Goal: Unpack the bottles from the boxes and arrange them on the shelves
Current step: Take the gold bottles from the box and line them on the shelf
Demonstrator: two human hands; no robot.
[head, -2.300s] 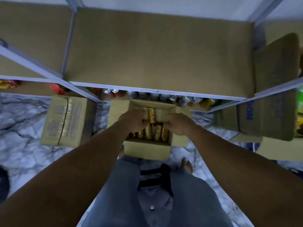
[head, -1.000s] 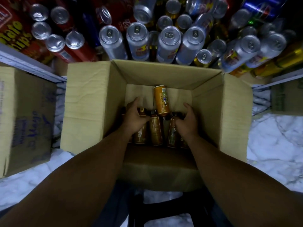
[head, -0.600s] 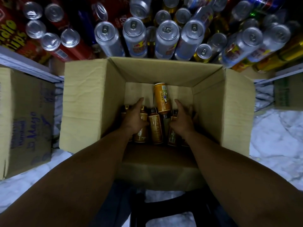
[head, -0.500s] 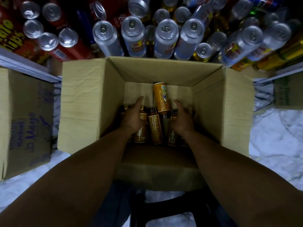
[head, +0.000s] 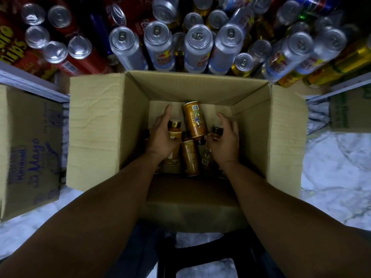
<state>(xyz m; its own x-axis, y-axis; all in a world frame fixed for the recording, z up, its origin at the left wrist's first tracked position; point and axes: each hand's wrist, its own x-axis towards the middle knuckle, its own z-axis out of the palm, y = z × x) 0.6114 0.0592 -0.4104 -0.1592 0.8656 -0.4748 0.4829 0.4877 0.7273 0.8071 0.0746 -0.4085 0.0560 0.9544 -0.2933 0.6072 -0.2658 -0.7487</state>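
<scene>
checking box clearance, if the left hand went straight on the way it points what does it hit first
Probably the far inner wall of the box, ahead of the fingers of the left hand; the lying bottle sits to its right, off that line. Depth is unclear.

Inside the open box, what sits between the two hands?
Head view: a tilted brown bottle lies between the left hand and the right hand.

- The left forearm (head: 112, 197) and right forearm (head: 267, 199), both bare, reach forward and down, converging.
- The left hand (head: 163, 137), back upward, grips a gold-capped bottle (head: 175, 130) near its neck.
- The right hand (head: 225, 141), back upward, curls round a dark-capped bottle (head: 216, 131) at its neck.
</scene>
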